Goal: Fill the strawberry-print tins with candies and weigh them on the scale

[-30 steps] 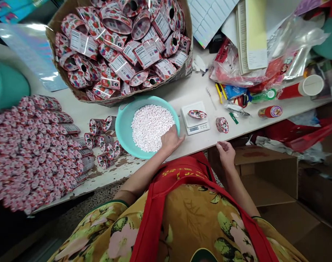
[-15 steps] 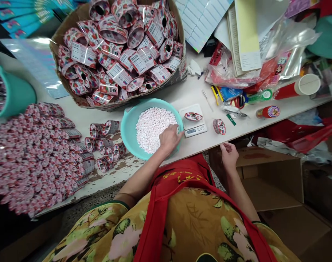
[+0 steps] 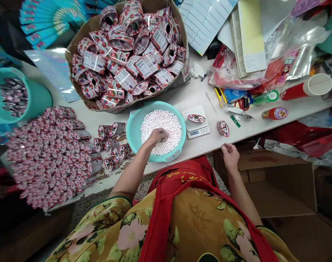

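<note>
My left hand (image 3: 158,136) is over the white and pale pink candies (image 3: 168,123) in the turquoise basin (image 3: 133,133), its fingers pressed together; whether candies are between them is hidden. My right hand (image 3: 230,155) hovers at the table's front edge, fingers curled together, what they hold too small to make out. Near it a red printed packet (image 3: 223,128) stands on the table. A similar packet (image 3: 196,118) rests on the small white digital scale (image 3: 199,133), right of the basin.
A cardboard box (image 3: 186,69) full of printed packets stands behind the basin. Several open packets (image 3: 111,145) and a large stack of packets (image 3: 56,156) lie to the left, beside a turquoise bucket (image 3: 40,98). Tools, plastic bags (image 3: 237,80) and papers (image 3: 253,40) occupy the right.
My left hand has moved from the basin's right side to the middle of the candies. My right hand has barely moved. The whole view has shifted slightly.
</note>
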Tool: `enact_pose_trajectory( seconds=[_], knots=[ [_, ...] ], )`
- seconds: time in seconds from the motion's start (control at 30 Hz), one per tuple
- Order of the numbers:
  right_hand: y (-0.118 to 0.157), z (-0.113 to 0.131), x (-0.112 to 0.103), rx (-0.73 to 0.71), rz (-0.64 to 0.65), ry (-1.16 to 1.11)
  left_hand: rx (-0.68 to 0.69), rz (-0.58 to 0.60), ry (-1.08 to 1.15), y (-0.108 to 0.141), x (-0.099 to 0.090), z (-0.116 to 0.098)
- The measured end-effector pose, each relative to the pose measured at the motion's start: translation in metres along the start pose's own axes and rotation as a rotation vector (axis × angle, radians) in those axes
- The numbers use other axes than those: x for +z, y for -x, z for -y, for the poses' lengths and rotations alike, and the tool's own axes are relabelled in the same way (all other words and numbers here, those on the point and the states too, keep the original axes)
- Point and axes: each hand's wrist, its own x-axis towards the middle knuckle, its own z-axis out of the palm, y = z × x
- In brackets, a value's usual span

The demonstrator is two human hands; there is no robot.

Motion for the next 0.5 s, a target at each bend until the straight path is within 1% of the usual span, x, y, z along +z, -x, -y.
enact_pose_trajectory(
  seconds=[0.03,0.1,0.17,0.2,0.27,0.33,0.37,0.43,0.47,0.5],
  knots=[
    [-0.001,0.0,0.0,0.002,0.002,-0.008,-0.005,0.006,0.049,-0.001,-0.003,-0.002],
    [-0.003,-0.001,-0.001,0.003,-0.006,-0.02,0.06,0.002,0.039,-0.003,-0.007,-0.011],
    [-0.004,-0.002,-0.004,0.007,-0.024,-0.036,0.18,-0.012,-0.064,-0.004,-0.001,-0.029],
    [-0.005,-0.004,-0.005,0.011,-0.035,-0.044,0.247,-0.019,-0.131,-0.005,0.005,-0.041],
    [-0.005,-0.007,-0.008,0.022,-0.058,-0.058,0.403,-0.02,-0.261,-0.01,0.029,-0.069],
    [-0.006,-0.008,-0.011,0.028,-0.079,-0.066,0.56,0.004,-0.39,-0.02,0.061,-0.098],
    [-0.007,-0.009,-0.012,0.029,-0.082,-0.067,0.614,0.022,-0.463,-0.026,0.077,-0.11],
    [-0.008,-0.008,-0.015,0.029,-0.076,-0.066,0.653,0.059,-0.592,-0.038,0.105,-0.126],
    [-0.008,-0.007,-0.016,0.026,-0.074,-0.06,0.656,0.082,-0.627,-0.043,0.113,-0.13],
    [-0.009,-0.006,-0.017,0.021,-0.074,-0.051,0.662,0.104,-0.632,-0.046,0.115,-0.13]
  ],
)
